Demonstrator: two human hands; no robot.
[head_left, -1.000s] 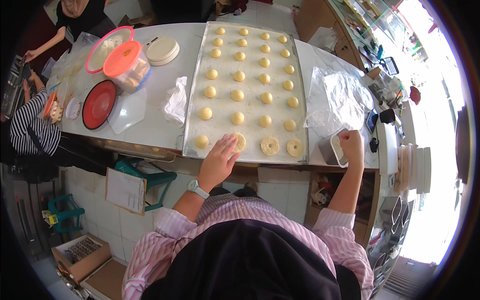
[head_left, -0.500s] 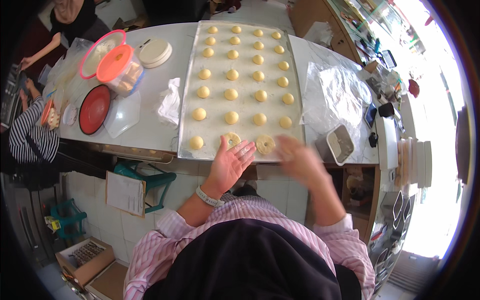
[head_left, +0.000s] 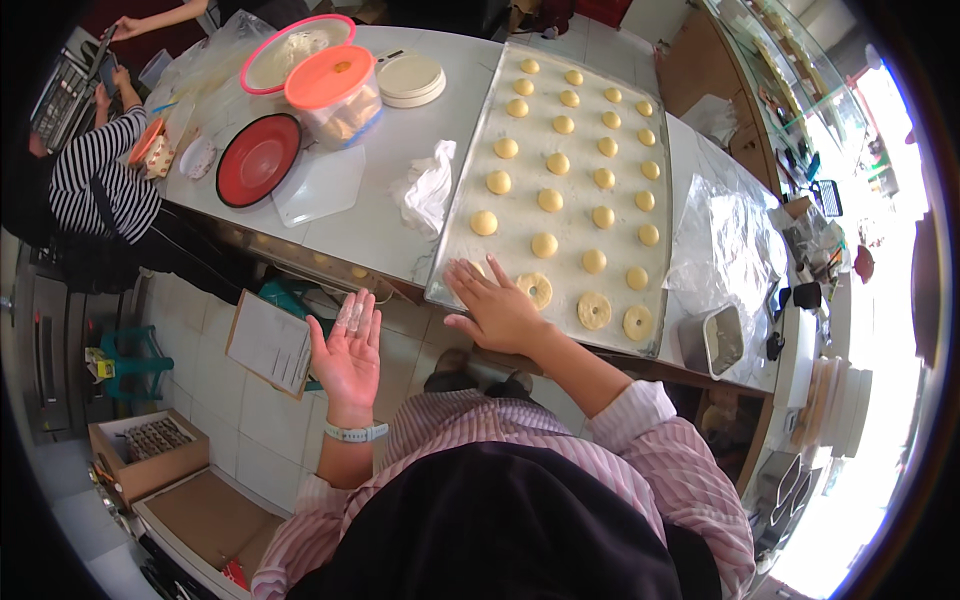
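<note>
A large metal baking tray (head_left: 457, 215) holds rows of round, pale yellow dough balls (head_left: 551, 200). Along its near edge lie flattened dough rounds (head_left: 594, 310) with a dent or hole in the middle. My right hand (head_left: 497, 308) is palm down over the tray's near left corner, fingers stretched out. Beneath its fingers a dough piece is mostly hidden, so its shape is unclear. My left hand (head_left: 347, 355) hovers palm up off the table's front edge, left of the tray. Its fingers are spread, carry white powder and hold nothing.
Left of the tray lie a crumpled white cloth (head_left: 428, 190), a red plate (head_left: 258, 160), an orange-lidded tub (head_left: 330, 90) and a round scale (head_left: 410, 80). Clear plastic sheeting (head_left: 720, 240) and a metal tin (head_left: 712, 342) are at right. People stand at far left.
My right hand has swept left across the tray's near edge to its left corner. My left hand has drawn away leftward from the tray. The view has turned left.
</note>
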